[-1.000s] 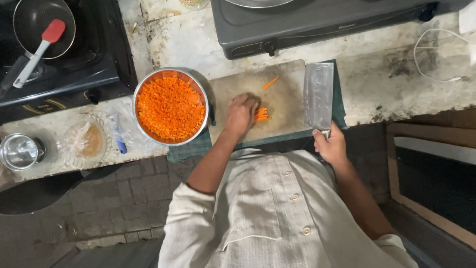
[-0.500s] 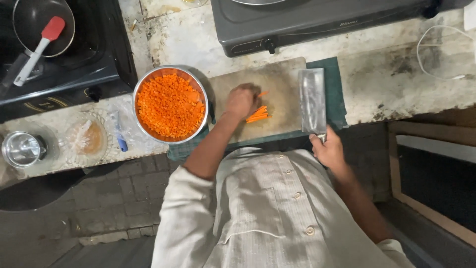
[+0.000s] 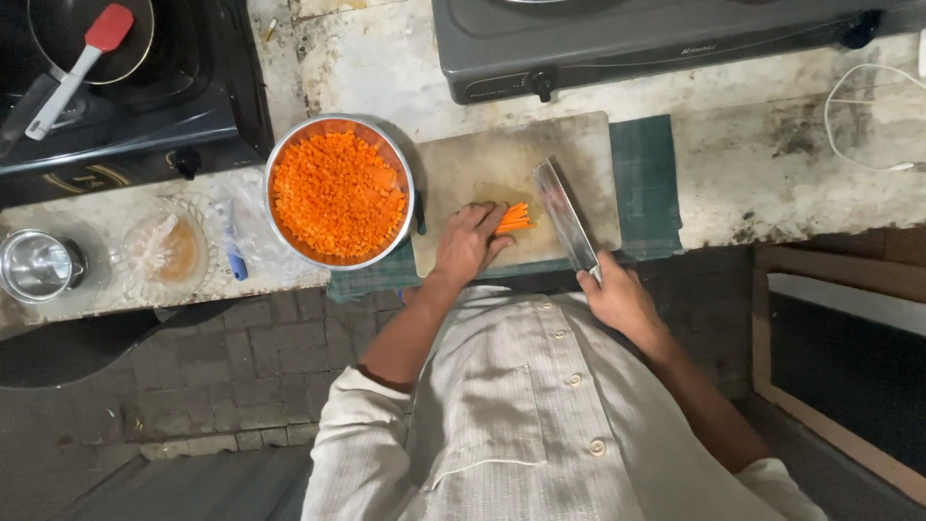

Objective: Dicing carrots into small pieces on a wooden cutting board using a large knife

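Two hands at work on a pale cutting board point(image 3: 482, 169) on the bench. Left hand point(image 3: 467, 243) lies fingers-down, pressing a small bundle of carrot sticks point(image 3: 515, 218) at board centre. Right hand point(image 3: 617, 299) is closed around the handle of a cleaver point(image 3: 564, 214), blade just beside the sticks at their 3 o'clock. Steel bowl of diced carrot point(image 3: 338, 191) touches the board at 9 o'clock.
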